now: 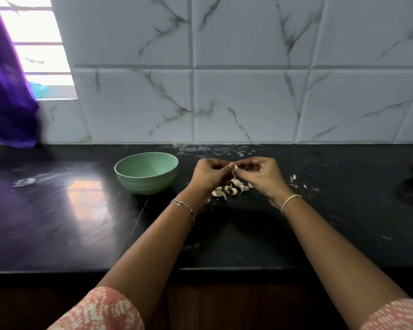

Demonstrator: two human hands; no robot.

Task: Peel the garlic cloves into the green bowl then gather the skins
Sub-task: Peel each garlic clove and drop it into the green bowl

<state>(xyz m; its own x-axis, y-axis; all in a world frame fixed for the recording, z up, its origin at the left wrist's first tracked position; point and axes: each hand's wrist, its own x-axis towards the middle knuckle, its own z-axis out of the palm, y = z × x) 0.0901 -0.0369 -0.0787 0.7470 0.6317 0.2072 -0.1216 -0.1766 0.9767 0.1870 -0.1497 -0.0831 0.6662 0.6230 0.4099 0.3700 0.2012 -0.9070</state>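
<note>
Black glossy counter [81, 222]: the person's left hand [208, 176] and right hand [262, 177] both pinch a small white garlic clove [234, 167] above curled papery skins [229, 190]; if it slips, it could miss the pale green round bowl [146, 182].

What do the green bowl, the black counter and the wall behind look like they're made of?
The green bowl looks like matte plastic or similar: soft, even sheen, moulded ridges low on its side. The counter seems polished dark stone, since it mirrors daylight. The wall looks like glossy ceramic tiles printed with marble veins.
</note>
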